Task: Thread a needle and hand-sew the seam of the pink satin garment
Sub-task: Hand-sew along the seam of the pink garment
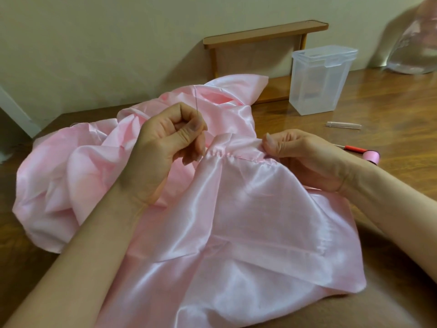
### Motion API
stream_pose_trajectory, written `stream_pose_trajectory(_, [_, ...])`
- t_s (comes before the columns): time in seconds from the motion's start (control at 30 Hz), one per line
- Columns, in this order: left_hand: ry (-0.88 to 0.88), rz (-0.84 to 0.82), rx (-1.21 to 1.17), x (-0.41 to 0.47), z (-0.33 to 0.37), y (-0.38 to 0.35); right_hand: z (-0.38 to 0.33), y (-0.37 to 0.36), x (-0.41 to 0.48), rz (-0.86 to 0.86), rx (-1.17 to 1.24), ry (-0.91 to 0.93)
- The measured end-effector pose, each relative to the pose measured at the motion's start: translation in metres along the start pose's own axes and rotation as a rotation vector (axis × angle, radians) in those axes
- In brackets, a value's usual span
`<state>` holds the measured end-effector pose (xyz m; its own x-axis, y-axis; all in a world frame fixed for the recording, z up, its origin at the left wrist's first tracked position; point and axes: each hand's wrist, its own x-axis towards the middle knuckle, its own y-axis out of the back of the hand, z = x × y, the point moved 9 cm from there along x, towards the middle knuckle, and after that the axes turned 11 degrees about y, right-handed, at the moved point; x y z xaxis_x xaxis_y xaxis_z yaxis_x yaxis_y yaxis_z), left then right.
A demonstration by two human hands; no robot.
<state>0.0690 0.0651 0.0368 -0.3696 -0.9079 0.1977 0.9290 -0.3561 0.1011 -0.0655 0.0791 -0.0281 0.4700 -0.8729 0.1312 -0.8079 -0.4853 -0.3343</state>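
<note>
On a glossy wooden table [390,102] by a cream wall [94,43], my left hand [165,140] pinches a thin needle [196,102] while my right hand [298,157] grips the gathered seam [236,156] of the pink satin garment [248,221].

Table [390,102] bears pink garment [71,174], clear box [321,84], spool [371,156].

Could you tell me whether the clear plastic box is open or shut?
Shut: the clear plastic box has its lid seated flat on top.

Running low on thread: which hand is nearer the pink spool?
Right. The right hand, pinching the seam, lies close to the pink spool; the left hand, holding the needle, is farther across the garment.
</note>
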Motion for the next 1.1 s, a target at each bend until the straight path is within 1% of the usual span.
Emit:
stream_pose_trajectory(0.27, [-0.035,0.059,-0.059,-0.001,0.007,0.008,-0.005,-0.001,0.000,0.022,-0.109,0.045])
stream_pose_trajectory(0.4, [-0.027,0.116,-0.143,0.001,0.007,0.020,-0.005,0.004,0.000,0.026,-0.119,0.046])
stream_pose_trajectory(0.53, [-0.008,0.124,-0.176,0.003,0.003,0.022,-0.005,0.000,-0.001,0.002,-0.118,0.041])
stream_pose_trajectory(0.67, [0.013,0.177,-0.328,0.007,0.001,0.042,-0.008,0.003,-0.002,0.006,-0.112,0.047])
stream_pose_trajectory(0.8, [0.043,0.254,-0.283,0.008,-0.004,0.055,-0.009,0.000,-0.003,-0.038,-0.118,0.051])
stream_pose_trajectory(0.93, [0.062,0.281,-0.295,0.008,-0.006,0.058,-0.005,-0.002,-0.005,-0.105,-0.119,0.013])
stream_pose_trajectory(1.0, [0.053,0.249,-0.331,0.009,-0.006,0.058,-0.001,-0.002,-0.006,-0.146,-0.108,-0.025])
stream_pose_trajectory(1.1, [0.015,0.080,-0.424,0.011,-0.003,0.042,0.004,-0.002,-0.004,-0.173,-0.085,-0.063])
